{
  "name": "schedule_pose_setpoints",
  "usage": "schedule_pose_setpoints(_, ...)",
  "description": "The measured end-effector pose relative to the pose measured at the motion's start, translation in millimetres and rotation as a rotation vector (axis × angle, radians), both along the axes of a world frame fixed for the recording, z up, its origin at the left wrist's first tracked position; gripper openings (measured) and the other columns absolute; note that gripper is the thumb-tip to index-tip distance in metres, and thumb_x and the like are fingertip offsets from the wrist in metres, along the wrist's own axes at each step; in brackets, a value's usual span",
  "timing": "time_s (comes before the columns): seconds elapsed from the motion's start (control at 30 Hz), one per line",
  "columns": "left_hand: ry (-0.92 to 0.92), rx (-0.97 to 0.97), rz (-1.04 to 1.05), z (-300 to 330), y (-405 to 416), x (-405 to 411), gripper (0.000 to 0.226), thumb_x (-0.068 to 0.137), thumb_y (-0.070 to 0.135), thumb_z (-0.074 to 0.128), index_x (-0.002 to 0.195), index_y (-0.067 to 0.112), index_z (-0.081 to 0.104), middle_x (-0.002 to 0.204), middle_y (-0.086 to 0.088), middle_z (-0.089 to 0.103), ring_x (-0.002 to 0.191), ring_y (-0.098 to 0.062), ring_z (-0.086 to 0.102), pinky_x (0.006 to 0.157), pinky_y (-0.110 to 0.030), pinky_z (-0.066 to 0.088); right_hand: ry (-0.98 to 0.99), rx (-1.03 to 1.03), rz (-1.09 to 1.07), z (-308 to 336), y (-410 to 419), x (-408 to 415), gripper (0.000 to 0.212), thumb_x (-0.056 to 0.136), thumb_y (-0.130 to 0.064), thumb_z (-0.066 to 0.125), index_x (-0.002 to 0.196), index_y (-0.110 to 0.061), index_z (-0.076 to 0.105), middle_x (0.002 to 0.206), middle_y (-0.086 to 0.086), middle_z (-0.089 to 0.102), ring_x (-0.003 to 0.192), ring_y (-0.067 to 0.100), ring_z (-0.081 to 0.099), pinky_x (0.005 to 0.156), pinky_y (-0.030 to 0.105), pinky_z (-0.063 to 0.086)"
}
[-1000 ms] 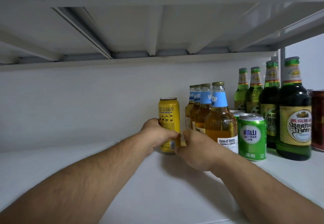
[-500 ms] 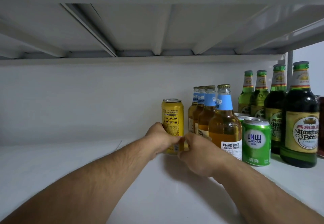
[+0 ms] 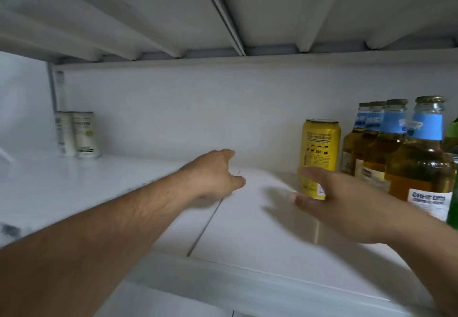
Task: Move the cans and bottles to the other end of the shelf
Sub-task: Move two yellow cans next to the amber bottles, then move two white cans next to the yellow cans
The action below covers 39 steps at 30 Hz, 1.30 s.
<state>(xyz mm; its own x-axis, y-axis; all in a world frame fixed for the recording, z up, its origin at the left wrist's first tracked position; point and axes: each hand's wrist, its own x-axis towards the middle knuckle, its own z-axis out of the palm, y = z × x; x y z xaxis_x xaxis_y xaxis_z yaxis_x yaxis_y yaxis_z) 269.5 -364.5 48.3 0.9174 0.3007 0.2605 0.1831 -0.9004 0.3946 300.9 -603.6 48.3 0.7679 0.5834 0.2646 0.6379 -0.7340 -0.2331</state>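
Note:
A yellow can (image 3: 320, 143) stands upright on the white shelf (image 3: 124, 187), just left of a row of amber bottles with blue neck labels (image 3: 421, 158). My right hand (image 3: 332, 200) is blurred and hovers in front of the can's lower part, thumb and fingers spread, palm facing left; it does not look closed on the can. Further left, above bare shelf and away from the can, my left hand (image 3: 215, 172) holds nothing, with its fingers loosely curled. Two pale cans (image 3: 79, 133) stand at the shelf's far left end by the post.
The slatted underside of the upper shelf (image 3: 223, 19) hangs low overhead. A slice of a green bottle (image 3: 453, 133) shows at the right border. A seam (image 3: 205, 225) runs across the shelf board between my hands. The shelf's front lip (image 3: 272, 282) is near my forearms.
Both hands have come off the yellow can. My left hand moved left over the shelf, and my view swung left, so the far-left cans appear and the green bottles leave.

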Motion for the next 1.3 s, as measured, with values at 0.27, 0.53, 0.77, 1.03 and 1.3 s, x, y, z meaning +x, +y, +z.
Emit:
schedule_pose_setpoints(0.27,-0.087,-0.051,0.166,-6.7,100.2,-117.6,0.08,0.094,0.048,0.064,0.162,0.025,0.029,0.167,0.004,0.032,0.151,-0.016,0.037,0.122,-0.031,0.031,-0.032,-0.088,0.147,17.6,98.1,-54.6,0.084,0.093,-0.07,0.039,0.16,-0.024,0.021,0.165,-0.008,0.027,0.149,0.013,0.031,0.116,0.025,0.027)
schedule_pose_setpoints(0.53,-0.098,-0.06,0.294,-12.6,200.8,-240.0,0.08,0.096,0.05,0.062,0.163,0.026,0.025,0.169,0.005,0.028,0.152,-0.016,0.034,0.122,-0.031,0.03,-0.039,-0.122,0.286,19.0,259.7,-140.5,0.085,0.096,-0.068,0.04,0.162,-0.019,0.016,0.166,-0.001,0.027,0.149,0.021,0.032,0.117,0.034,0.031)
schedule_pose_setpoints(0.77,-0.079,-0.08,0.365,-28.0,270.2,-303.0,0.08,0.096,0.051,0.06,0.164,0.025,0.024,0.169,0.004,0.027,0.152,-0.018,0.035,0.122,-0.036,0.033,-0.019,-0.164,0.267,18.1,364.7,-190.6,0.083,0.098,-0.065,0.04,0.159,-0.011,0.023,0.16,0.006,0.039,0.143,0.027,0.041,0.113,0.041,0.037)
schedule_pose_setpoints(1.03,-0.119,-0.151,0.412,-22.8,332.1,-312.3,0.081,0.097,0.05,0.061,0.164,0.024,0.023,0.168,0.003,0.031,0.15,-0.021,0.038,0.12,-0.036,0.036,-0.034,-0.18,0.235,25.8,438.2,-194.0,0.08,0.098,-0.063,0.043,0.157,-0.011,0.025,0.152,0.007,0.047,0.136,0.028,0.047,0.109,0.042,0.042)
schedule_pose_setpoints(1.3,-0.105,-0.141,0.462,-19.6,383.8,-273.2,0.08,0.096,0.047,0.061,0.163,0.022,0.025,0.165,0.0,0.037,0.147,-0.022,0.043,0.116,-0.034,0.039,-0.105,-0.119,0.281,32.0,488.9,-161.2,0.064,0.102,-0.053,0.045,0.151,-0.013,0.036,0.146,0.007,0.052,0.131,0.027,0.051,0.1,0.032,0.042)
